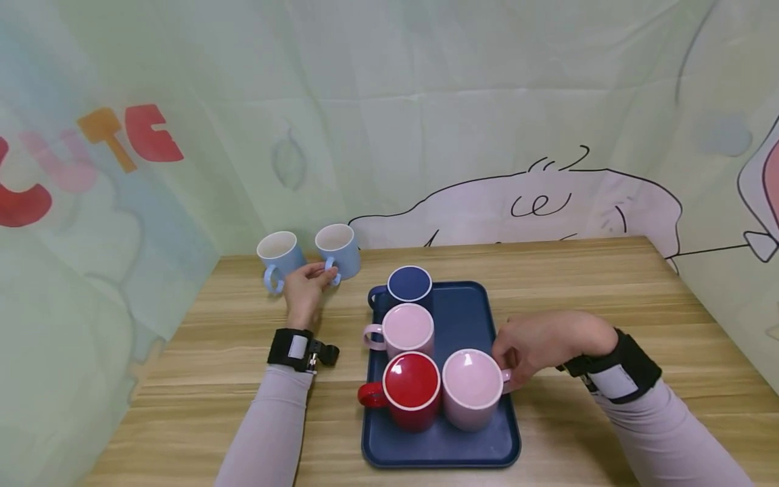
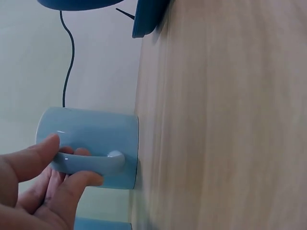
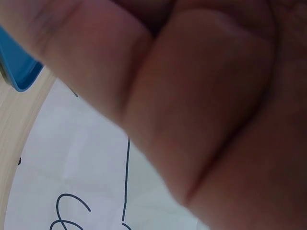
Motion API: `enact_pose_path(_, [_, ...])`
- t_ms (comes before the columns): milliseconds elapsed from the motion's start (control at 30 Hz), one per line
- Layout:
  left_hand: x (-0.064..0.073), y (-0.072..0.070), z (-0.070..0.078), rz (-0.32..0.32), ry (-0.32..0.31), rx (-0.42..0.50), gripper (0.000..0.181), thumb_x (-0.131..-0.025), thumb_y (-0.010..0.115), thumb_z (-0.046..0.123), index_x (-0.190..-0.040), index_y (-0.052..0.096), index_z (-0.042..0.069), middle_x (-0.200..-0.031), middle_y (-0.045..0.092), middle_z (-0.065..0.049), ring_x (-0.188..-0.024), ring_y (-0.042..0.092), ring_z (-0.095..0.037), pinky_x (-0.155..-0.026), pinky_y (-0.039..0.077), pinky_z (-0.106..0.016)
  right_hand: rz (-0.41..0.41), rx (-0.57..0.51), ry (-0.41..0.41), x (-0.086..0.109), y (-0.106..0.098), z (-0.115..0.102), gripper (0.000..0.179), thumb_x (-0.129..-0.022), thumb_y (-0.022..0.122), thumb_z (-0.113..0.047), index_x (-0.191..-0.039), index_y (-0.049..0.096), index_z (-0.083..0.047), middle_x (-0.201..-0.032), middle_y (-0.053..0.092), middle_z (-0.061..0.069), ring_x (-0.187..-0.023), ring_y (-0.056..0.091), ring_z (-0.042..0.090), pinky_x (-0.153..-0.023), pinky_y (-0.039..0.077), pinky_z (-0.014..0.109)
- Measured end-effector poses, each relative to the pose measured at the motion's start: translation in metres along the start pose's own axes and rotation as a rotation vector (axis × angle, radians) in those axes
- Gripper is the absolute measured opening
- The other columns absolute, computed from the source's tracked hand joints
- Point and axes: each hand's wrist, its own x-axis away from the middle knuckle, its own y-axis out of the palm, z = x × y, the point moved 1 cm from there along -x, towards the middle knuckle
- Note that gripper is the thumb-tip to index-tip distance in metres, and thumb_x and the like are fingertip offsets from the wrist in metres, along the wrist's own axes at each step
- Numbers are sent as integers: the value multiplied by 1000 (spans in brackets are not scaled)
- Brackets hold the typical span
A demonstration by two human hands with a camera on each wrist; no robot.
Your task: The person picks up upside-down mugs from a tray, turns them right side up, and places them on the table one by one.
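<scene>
Behind everything we see a big pale green cloth (image 1: 389, 101) with creases and cartoon lines. Next comes the table (image 1: 584, 277), with long light-brown wood stripes. On it lies a flat dark blue tray (image 1: 460, 321) with round corners and a raised rim. It looks like plastic. As far as we can tell, four mugs are on the tray and two are off it. The red mug (image 1: 412, 396) and the front pink mug (image 1: 473, 391) stand side by side near us. The back pink mug (image 1: 408, 329) and the dark blue mug (image 1: 410, 285) line up behind the red one. Off the tray, at the back left, are the right light blue mug (image 1: 342, 251) and the left light blue mug (image 1: 282, 256). All six are round, smooth and shiny, likely china. Our left hand (image 1: 304, 291) pinches the curved handle (image 2: 91, 164) of the right light blue mug, which stands upright on the table. Our right hand (image 1: 541, 345) has bent fingers gripping the front pink mug by its handle.
</scene>
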Motion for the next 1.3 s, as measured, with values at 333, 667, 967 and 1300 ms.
enact_pose_path(333, [0, -1, 0, -42, 4, -6, 31, -80, 77, 8, -107, 68, -6, -94, 69, -14, -74, 65, -7, -77, 58, -31, 5, 56, 19, 0, 0, -2, 10, -82, 75, -26, -82, 66, -29, -80, 64, -14, -76, 57, 7, -68, 51, 26])
enact_pose_path(667, [4, -3, 5, -69, 34, 11, 29, -80, 77, 7, -102, 67, -8, -87, 69, -12, -74, 63, -10, -69, 58, -26, 14, 58, 40, -1, 3, -6, 12, -79, 77, -23, -84, 67, -29, -80, 64, -14, -75, 56, 6, -67, 51, 25])
enact_pose_path(967, [-2, -6, 4, -137, 19, -146, 38, -85, 74, 16, -114, 63, -7, -109, 65, -25, -87, 64, -16, -83, 57, -34, 17, 65, -3, -2, 2, -4, 12, -80, 77, -22, -82, 68, -29, -78, 63, -14, -74, 54, 6, -65, 49, 24])
enact_pose_path(1300, [-1, -10, 8, -148, 74, -232, 38, -87, 72, 22, -114, 64, -4, -108, 68, -24, -93, 65, -24, -83, 57, -40, 17, 52, -8, -1, 1, -5, 13, -81, 75, -17, -84, 69, -28, -77, 64, -13, -72, 54, 6, -65, 49, 24])
